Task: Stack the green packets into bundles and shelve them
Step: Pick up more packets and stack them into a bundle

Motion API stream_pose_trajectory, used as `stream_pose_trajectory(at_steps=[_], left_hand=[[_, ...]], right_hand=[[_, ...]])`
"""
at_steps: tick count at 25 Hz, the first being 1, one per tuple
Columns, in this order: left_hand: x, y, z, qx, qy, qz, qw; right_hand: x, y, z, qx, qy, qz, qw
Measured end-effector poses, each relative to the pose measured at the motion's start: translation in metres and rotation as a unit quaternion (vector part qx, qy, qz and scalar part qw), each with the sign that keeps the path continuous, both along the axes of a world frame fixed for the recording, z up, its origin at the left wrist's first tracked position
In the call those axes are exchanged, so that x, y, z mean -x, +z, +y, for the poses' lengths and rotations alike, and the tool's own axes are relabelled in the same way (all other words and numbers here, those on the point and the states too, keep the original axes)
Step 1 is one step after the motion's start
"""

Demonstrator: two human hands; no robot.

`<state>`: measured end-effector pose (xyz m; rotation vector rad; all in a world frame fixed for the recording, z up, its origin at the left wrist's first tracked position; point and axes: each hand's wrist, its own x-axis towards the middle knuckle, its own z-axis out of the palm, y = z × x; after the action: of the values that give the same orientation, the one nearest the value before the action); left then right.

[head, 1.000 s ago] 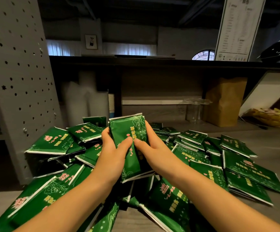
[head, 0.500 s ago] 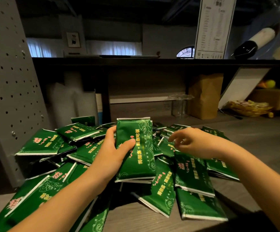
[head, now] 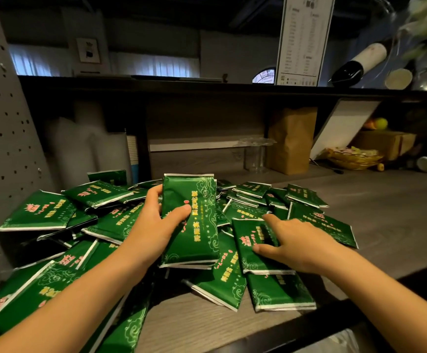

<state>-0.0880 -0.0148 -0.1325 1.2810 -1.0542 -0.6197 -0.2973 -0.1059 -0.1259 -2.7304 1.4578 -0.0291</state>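
While the left hand (head: 156, 225) grips the bundle (head: 190, 225) of stacked green packets, its thumb lies across the front face and its fingers curl round the left edge. The bundle stands nearly upright, with its lower end down among the loose packets (head: 54, 212).

Just right of the bundle, the right hand (head: 294, 240) rests on a single packet (head: 250, 253). The thumb presses on the packet's face and the index finger lies straight over its upper right corner. The other fingers are hidden, so whether the hand pinches the packet cannot be told.

Loose packets lie heaped to the left of, behind and below the bundle, and more lie right of it, all on the wooden counter (head: 385, 212).

Behind the bundle and to its right stand a clear plastic container (head: 255, 155) and a brown paper bag (head: 292, 141). Far left of the bundle stands a grey perforated panel (head: 0, 123). Above the bundle runs a dark shelf (head: 182, 86).
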Motion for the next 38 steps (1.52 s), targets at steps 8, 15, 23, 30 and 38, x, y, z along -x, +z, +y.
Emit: stream_pose_trajectory(at_steps=[8,15,23,30,38], left_hand=[[-0.004,-0.003,-0.001,0.005,0.034,0.023,0.999],[-0.003,0.000,-0.001,-0.007,0.019,0.060,0.998],[-0.002,-0.001,-0.003,0.006,0.002,0.179,0.984],[0.004,0.003,0.003,0.029,0.001,0.149,0.988],[0.003,0.003,0.006,0.019,0.020,0.076,0.997]], right_hand=[[-0.022,-0.003,-0.013,-0.010,0.057,-0.237,0.970],[-0.024,0.014,0.001,-0.081,0.081,-0.565,0.817],[-0.069,-0.006,0.033,-0.102,0.126,-0.592,0.789],[-0.091,-0.012,0.047,-0.089,0.184,-0.502,0.840],[-0.048,0.007,0.031,-0.082,0.149,-0.389,0.905]])
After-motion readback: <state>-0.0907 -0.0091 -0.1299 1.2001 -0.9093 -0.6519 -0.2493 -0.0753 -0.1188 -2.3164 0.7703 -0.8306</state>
